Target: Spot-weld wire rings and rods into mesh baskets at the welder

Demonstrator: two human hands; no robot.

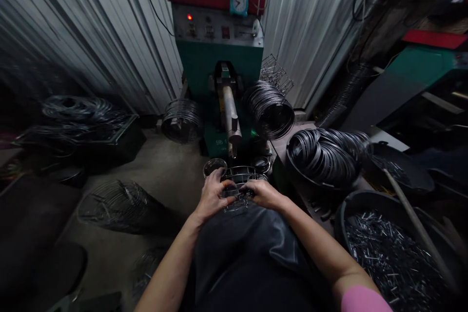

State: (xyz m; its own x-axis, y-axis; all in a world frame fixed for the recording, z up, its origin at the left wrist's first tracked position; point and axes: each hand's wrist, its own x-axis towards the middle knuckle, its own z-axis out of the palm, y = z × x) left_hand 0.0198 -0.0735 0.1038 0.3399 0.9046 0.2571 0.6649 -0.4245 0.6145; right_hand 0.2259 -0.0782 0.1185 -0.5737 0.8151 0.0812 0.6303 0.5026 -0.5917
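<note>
A round wire frame of thin metal rings and short crosspieces sits at my lap, just below the machine's arm. My left hand grips its left side, thumb and fingers closed on the wires and a orange-brown covering or stain showing on the fingertips. On the right side, my right hand is closed in a pinch at the frame's wires. Whether a small loose piece is also between those fingertips I cannot make out. Above the frame, the metal arm of the green machine points down towards me.
Wire ring bundles hang left and right of the machine. To the right stand a basin of wire rings and a tub of short metal pieces with a stick. A wire bundle lies left.
</note>
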